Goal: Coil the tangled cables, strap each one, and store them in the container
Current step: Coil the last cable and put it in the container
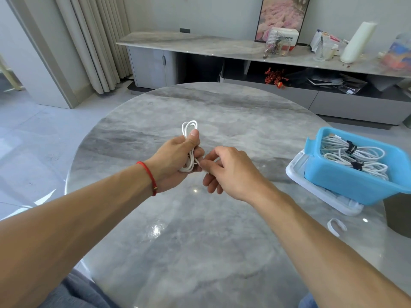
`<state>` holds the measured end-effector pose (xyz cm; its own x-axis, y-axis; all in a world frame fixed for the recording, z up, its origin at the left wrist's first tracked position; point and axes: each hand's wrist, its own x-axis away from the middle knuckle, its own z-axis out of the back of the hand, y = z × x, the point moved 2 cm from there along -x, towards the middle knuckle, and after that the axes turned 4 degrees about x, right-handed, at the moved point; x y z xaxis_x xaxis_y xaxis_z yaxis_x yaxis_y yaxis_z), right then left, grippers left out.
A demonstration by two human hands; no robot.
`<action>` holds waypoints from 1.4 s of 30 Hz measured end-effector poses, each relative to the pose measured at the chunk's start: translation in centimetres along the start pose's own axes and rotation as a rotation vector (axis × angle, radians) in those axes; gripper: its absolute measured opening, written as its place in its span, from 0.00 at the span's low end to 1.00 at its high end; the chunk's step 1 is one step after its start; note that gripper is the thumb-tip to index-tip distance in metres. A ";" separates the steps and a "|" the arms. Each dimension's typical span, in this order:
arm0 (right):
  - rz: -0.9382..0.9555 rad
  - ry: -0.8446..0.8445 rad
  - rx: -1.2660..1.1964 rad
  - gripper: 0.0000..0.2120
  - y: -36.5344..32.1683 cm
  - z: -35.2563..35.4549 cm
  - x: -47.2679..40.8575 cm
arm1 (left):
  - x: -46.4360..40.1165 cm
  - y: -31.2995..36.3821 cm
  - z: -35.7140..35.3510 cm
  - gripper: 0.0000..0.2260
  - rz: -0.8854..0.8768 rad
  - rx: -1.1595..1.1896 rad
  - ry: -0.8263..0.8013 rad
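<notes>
White cable [189, 138], thin, smooth and round, coiled into a long narrow bundle and held above the middle of the table; loops stick out past the thumb at the far end and below the palm at the near end; left hand [178, 156] wrapped round the coil, thumb pressed along its top, red string bracelet [149, 177] on that wrist; right hand [226, 170] just right of it, thumb and forefinger pinching the cable's loose end beside the coil, other fingers loosely curled under; both forearms bare, reaching in from the near edge; table [222, 112] round, glossy grey marble-look top with light glints; blue plastic container [355, 185] at the right edge, rectangular, tilted on a white tray-like lid [311, 190], holding coiled white cables [347, 152] bound with black straps [351, 147]; white strap [336, 226] curled in an open loop on the table near-right, well apart from the hands; long grey sideboard [200, 44] with clutter along the far wall.
</notes>
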<state>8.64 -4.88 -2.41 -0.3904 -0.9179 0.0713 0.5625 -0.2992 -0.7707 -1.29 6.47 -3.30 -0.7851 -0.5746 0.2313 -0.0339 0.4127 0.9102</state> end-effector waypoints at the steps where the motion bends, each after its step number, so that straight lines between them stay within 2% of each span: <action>1: -0.014 0.005 -0.072 0.07 -0.1 -0.1 0.1 | 0.0 0.0 -0.1 0.14 -0.005 0.037 -0.004; 4: -0.005 -0.007 -0.174 0.07 -0.5 -0.4 0.1 | 0.0 0.1 -0.3 0.14 -0.025 0.058 -0.025; 6: 0.017 -0.009 -0.070 0.09 -0.6 -0.1 0.1 | 0.1 0.0 -0.5 0.14 -0.033 0.023 -0.022; 9: 0.034 0.150 0.139 0.11 -0.4 1.9 -0.2 | 0.3 -0.3 -1.0 0.13 -0.013 -0.059 -0.029; 11: 0.000 0.214 0.014 0.10 -0.3 3.3 -0.4 | 0.7 -0.4 -1.4 0.13 0.017 -0.106 -0.095; 14: -0.007 0.066 -0.312 0.09 -0.1 4.2 -0.4 | 1.3 -0.4 -2.6 0.13 0.036 -0.177 -0.239; 19: 0.044 -0.083 -0.505 0.13 0.7 6.0 0.0 | 2.0 -0.2 -3.6 0.11 0.094 -0.200 -0.396; 23: 0.019 -0.148 -0.452 0.10 1.3 6.5 1.5 | 2.3 -0.1 -3.4 0.13 0.102 -0.428 -0.485; 27: -0.079 -0.030 -0.427 0.08 2.1 6.7 3.1 | 2.5 -0.6 -4.5 0.13 0.086 -0.682 -0.462; 29: -0.146 0.052 -0.524 0.07 2.6 7.2 4.0 | 2.5 -0.5 -5.5 0.15 0.016 -0.858 -0.384; 31: -0.231 0.128 -0.639 0.06 3.1 7.6 4.7 | 2.4 -0.7 -6.7 0.17 -0.126 -1.038 -0.282; 34: -0.356 0.208 -0.780 0.10 4.3 8.5 5.8 | 2.5 -1.2 -8.5 0.19 -0.460 -1.320 -0.199; 38: -0.524 0.251 -1.001 0.10 5.9 10.1 7.3 | 2.7 -2.5 -10.8 0.21 -0.897 -1.813 -0.151; 40: -0.592 0.294 -1.094 0.08 7.0 11.1 8.0 | 2.7 -3.4 -12.0 0.22 -0.944 -1.897 -0.107; 42: -0.611 0.323 -1.113 0.05 8.0 11.6 8.4 | 2.5 -4.1 -13.0 0.21 -0.951 -1.847 -0.116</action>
<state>18.33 -18.00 -0.63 -0.6103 -0.5612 0.5591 -0.6050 -0.1253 -0.7863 4.92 -5.83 -2.05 -0.9300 -0.0664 -0.3616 0.1010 -0.9918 -0.0777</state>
